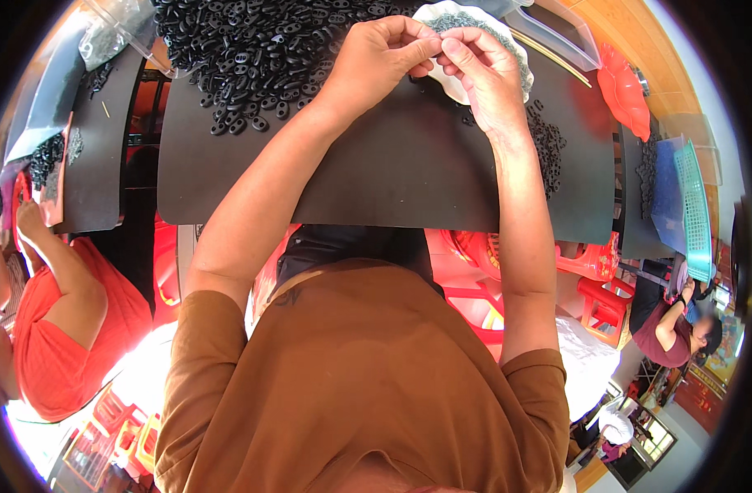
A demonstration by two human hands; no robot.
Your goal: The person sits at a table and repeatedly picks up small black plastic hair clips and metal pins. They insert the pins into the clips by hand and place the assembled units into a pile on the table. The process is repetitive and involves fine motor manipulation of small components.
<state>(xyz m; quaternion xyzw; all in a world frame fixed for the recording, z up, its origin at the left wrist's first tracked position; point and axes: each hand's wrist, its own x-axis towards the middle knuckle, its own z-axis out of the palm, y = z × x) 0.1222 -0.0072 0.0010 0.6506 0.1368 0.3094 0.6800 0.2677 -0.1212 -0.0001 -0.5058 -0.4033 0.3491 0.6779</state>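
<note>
Above the far part of the dark table (376, 177), my left hand (380, 64) and my right hand (489, 80) meet fingertip to fingertip. Both are closed in a pinch; whatever lies between the fingers is too small to make out. Left of them spreads a large heap of black oval pieces with holes (253, 57). Behind my right hand is a white scalloped dish (525, 70) filled with small grey, see-through bits (458, 22), partly covered by my fingers. Beside my right wrist lies a smaller pile of little black pieces (549, 148).
A clear plastic tray (557, 37), thin yellowish sticks (553, 59) and a red scalloped dish (622, 90) sit at the far right. A turquoise basket (695, 209) stands farther right. People sit at both sides, one in red (76, 329). Red stools (602, 304) stand below the tables.
</note>
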